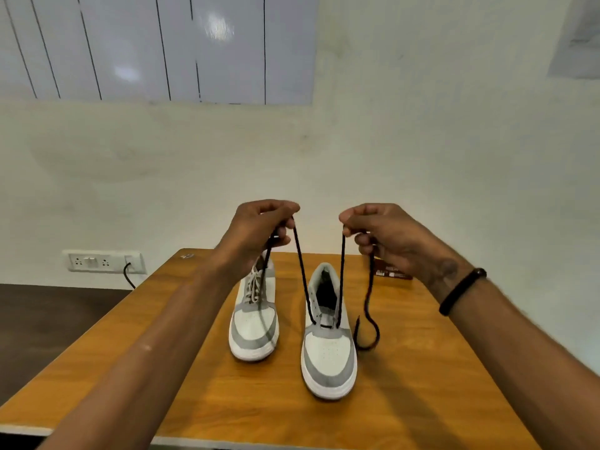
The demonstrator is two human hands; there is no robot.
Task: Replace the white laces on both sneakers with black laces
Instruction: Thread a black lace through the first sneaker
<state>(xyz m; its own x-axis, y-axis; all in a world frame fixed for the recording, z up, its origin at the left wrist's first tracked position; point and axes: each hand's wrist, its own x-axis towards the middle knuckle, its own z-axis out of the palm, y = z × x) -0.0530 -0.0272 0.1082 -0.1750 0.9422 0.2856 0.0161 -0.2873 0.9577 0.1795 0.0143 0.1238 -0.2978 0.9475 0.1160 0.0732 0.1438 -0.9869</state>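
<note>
Both hands' grip on black lace (R sneaker, bottom eyelets)

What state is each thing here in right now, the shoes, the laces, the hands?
Right sneaker: white lace gone, black lace through its lowest eyelets only.
Left sneaker: white lace in place.
Left hand: raised, pinching one lace end.
Right hand: raised, pinching the other end.
Wall socket: cable plugged in.

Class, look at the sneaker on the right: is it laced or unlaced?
Barely laced: on the right sneaker a black lace passes only through the lowest eyelets; the upper ones are empty.
</note>
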